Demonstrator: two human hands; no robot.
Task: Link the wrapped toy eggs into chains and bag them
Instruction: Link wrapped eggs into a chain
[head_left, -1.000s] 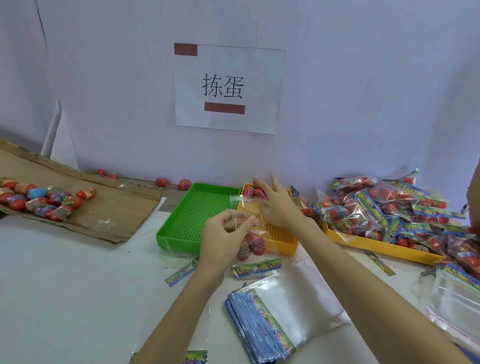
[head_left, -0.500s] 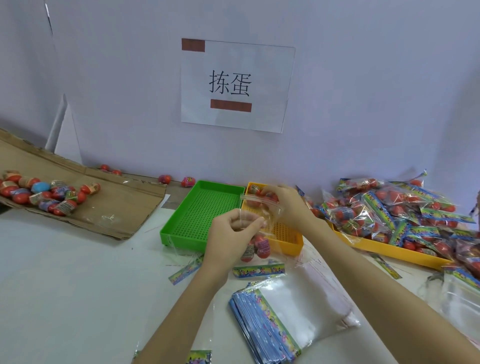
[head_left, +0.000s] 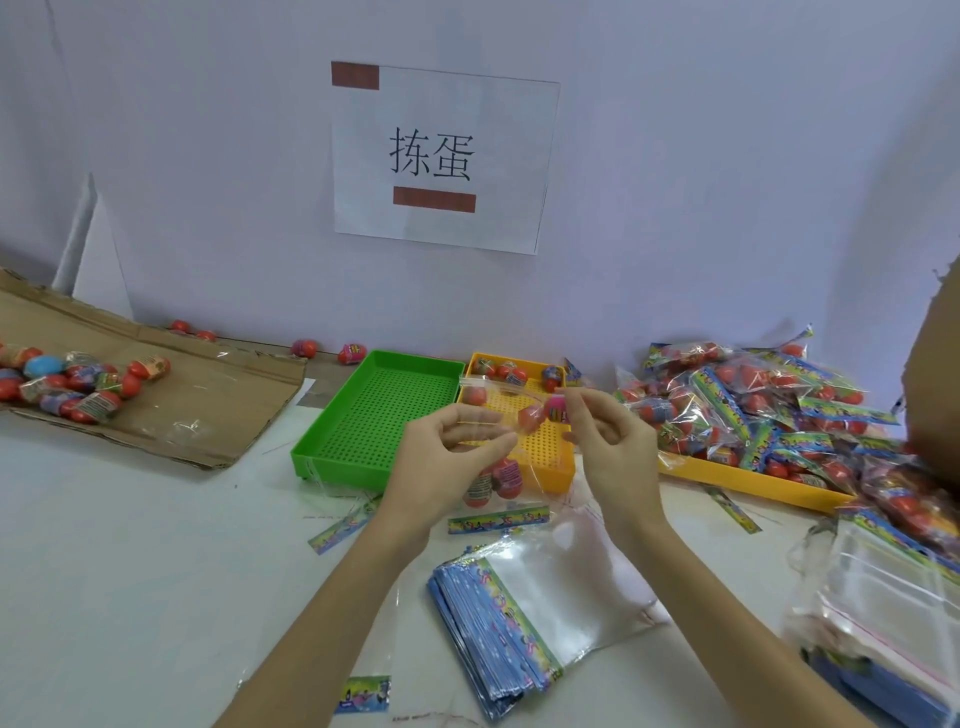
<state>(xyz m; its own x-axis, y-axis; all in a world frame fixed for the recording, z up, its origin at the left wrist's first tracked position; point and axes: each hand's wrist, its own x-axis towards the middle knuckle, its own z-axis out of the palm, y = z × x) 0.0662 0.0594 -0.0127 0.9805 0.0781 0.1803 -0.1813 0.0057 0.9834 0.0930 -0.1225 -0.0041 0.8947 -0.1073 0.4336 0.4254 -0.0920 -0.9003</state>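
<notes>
My left hand (head_left: 447, 457) pinches the mouth of a clear plastic bag (head_left: 506, 467) that hangs in front of the yellow tray (head_left: 545, 467); wrapped eggs (head_left: 498, 480) show through the bag's lower part. My right hand (head_left: 608, 441) holds a pink-and-red wrapped egg (head_left: 545, 413) at the bag's opening. More loose eggs (head_left: 511, 371) lie at the back of the yellow tray. Beside it on the left stands a green tray (head_left: 384, 415).
A stack of printed empty bags (head_left: 519, 608) lies on the white table near me. Filled bags (head_left: 753, 410) pile on a yellow tray at right. Loose eggs (head_left: 78, 384) lie on flattened cardboard at left. Clear bags (head_left: 883, 597) sit at far right.
My right hand picked an egg from the back of the yellow tray and brought it toward me to the bag's mouth. The left hand kept holding the bag.
</notes>
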